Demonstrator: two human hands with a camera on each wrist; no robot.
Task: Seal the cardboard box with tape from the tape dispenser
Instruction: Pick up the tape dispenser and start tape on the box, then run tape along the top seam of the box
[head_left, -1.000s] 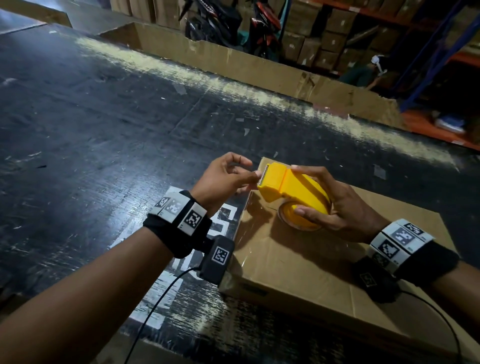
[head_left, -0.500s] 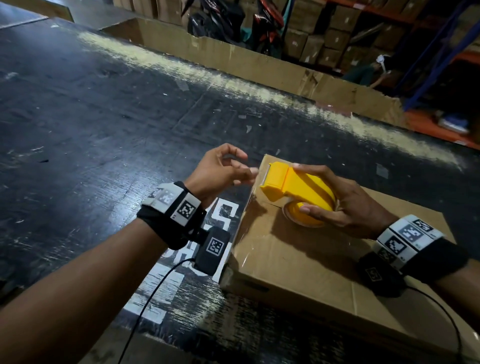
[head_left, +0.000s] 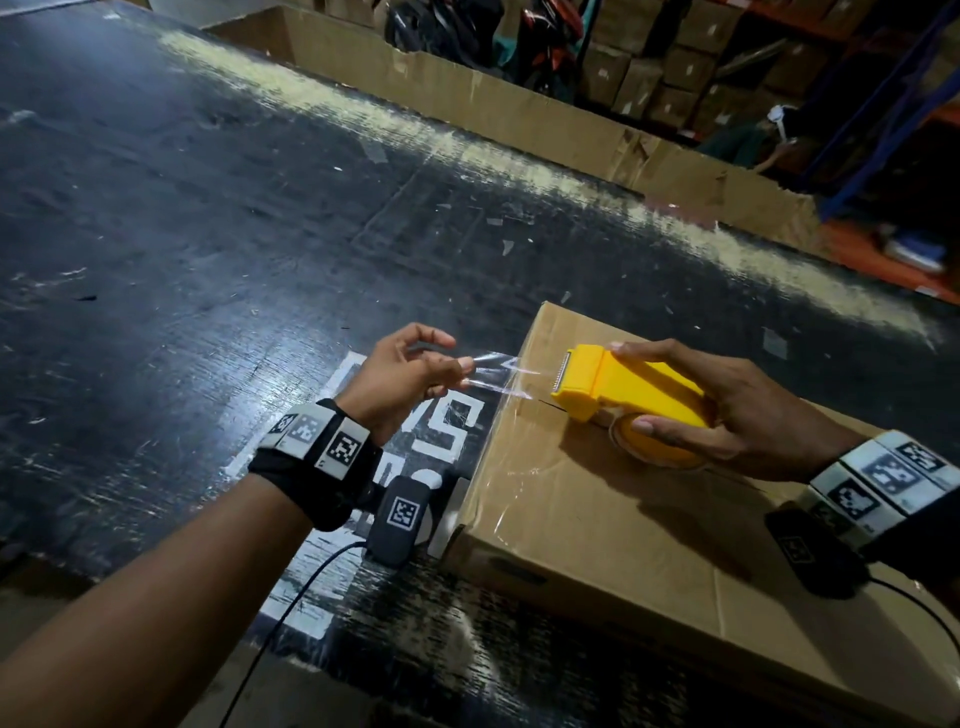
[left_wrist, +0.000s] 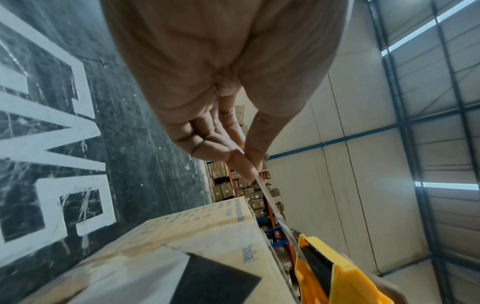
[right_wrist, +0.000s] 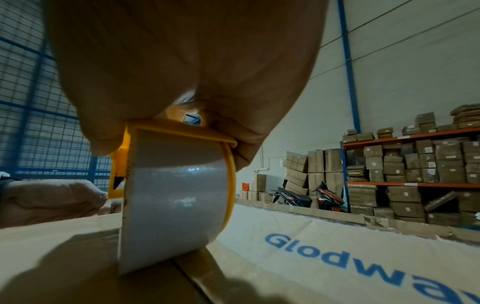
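Observation:
A closed cardboard box (head_left: 597, 519) lies on the dark floor at the lower right. My right hand (head_left: 727, 410) grips a yellow tape dispenser (head_left: 634, 395) on the box's top near its far left corner, its toothed blade pointing left. The roll of clear tape (right_wrist: 174, 197) rests on the box's centre seam. My left hand (head_left: 410, 374) pinches the free end of the clear tape strip (head_left: 493, 376) between thumb and fingers, out past the box's left edge. The strip (left_wrist: 272, 207) runs taut from the fingertips to the dispenser (left_wrist: 337, 273).
The floor (head_left: 208, 234) is dark and scuffed, with white painted letters (head_left: 447, 426) under my left wrist. A long low cardboard wall (head_left: 519, 119) runs across the back. Behind it stand parked motorbikes (right_wrist: 309, 197) and shelves of stacked boxes (right_wrist: 415, 170).
My left hand has moved left, away from the dispenser, drawing a stretch of clear tape out past the box's edge. The right hand has kept the dispenser on the box top.

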